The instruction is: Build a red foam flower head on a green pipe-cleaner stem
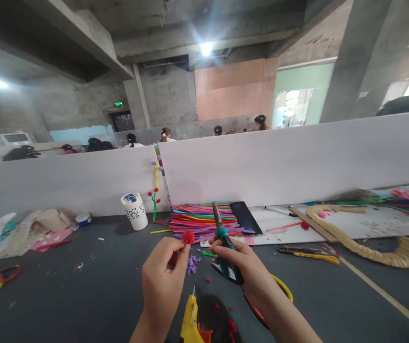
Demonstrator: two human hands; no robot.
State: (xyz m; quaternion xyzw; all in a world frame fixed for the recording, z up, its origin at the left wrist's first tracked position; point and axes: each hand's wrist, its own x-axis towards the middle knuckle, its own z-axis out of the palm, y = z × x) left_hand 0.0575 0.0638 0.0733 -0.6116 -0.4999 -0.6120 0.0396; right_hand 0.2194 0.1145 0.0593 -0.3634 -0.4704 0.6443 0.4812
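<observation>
My left hand (164, 274) is closed in a pinch under a small fuzzy red ball (188, 237), with a bit of green stem at my fingertips. My right hand (242, 262) is wrapped round long-nose pliers (222, 233) with teal and black handles, their tip pointing up and away from me. The pliers stand apart from the red ball. Between my hands lie short purple fuzzy pieces (192, 264) and a green fuzzy stem (209, 254). A yellow glue gun (191, 319) lies nearest me, nozzle pointing away. Scissors with red and yellow handles (283, 287) are partly hidden under my right forearm.
Behind my hands lie many coloured pipe cleaners (204, 219) and a black phone (246, 217). A paper cup (134, 212) stands left. Box cutters (311, 254) and a curved tan strip (361, 252) lie right. A white partition (279, 164) runs behind; several people sit beyond.
</observation>
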